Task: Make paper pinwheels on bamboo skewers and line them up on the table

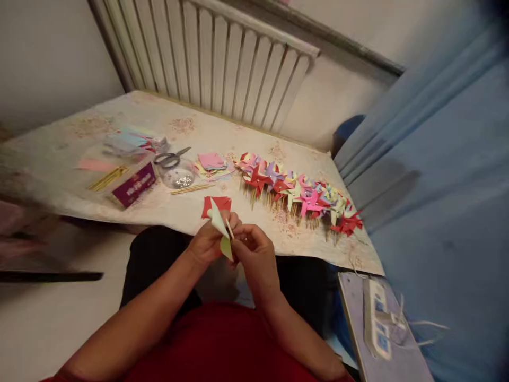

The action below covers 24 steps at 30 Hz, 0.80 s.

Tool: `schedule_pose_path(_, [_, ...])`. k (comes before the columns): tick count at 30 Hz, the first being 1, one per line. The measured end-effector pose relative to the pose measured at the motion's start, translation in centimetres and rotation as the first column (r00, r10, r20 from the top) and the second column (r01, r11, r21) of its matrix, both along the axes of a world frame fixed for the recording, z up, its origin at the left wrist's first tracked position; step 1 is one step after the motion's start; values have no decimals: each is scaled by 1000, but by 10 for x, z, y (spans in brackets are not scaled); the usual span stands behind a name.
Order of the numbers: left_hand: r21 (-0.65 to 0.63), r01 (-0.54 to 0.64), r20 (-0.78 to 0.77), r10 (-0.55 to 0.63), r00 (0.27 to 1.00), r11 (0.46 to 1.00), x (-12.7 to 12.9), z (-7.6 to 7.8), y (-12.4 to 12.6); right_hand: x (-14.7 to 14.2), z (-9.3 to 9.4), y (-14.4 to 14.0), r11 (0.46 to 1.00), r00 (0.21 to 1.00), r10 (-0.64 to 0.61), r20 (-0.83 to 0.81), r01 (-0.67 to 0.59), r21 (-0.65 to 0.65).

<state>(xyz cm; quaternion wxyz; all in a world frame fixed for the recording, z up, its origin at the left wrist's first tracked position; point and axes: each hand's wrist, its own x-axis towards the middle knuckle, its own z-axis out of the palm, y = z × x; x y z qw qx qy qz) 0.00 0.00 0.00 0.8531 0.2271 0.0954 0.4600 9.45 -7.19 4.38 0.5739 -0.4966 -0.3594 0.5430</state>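
Note:
Just over the table's front edge, my left hand (209, 241) is closed on a pale green and white paper pinwheel (218, 218) with folded blades. My right hand (254, 249) meets it from the right, its thumb and fingers pinched close by the paper. A short light stick (229, 228) shows between the two hands; which fingers grip it I cannot make out. Behind my left hand, red cut paper squares (217, 204) lie on the table. Several thin wooden sticks (193, 189) rest beyond them, beside a clear dish of small shiny pins (183, 181).
Scissors (173, 157) lie across the dish. A clear box with a purple label (135, 185) holds more sticks. A stack of pastel paper (212, 162) sits mid-table. Finished pinwheels (296, 193) fill the right side. A power strip (377, 318) is at lower right, near a blue curtain (433, 175).

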Motion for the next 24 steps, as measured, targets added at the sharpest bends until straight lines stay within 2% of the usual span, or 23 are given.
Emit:
schedule_pose_path(9, [23, 28, 14, -28, 999, 999, -3, -6, 0, 0, -4, -1, 1000, 1000, 13, 17, -13, 8])
schedule_pose_path(16, [-2, 25, 16, -25, 1000, 1000, -4, -1, -2, 0, -6, 0, 1000, 1000, 8, -9, -8, 9])
schedule_pose_path(24, [-59, 37, 6, -37, 999, 998, -5, -5, -2, 0, -8, -1, 999, 998, 38, -43, -37, 14])
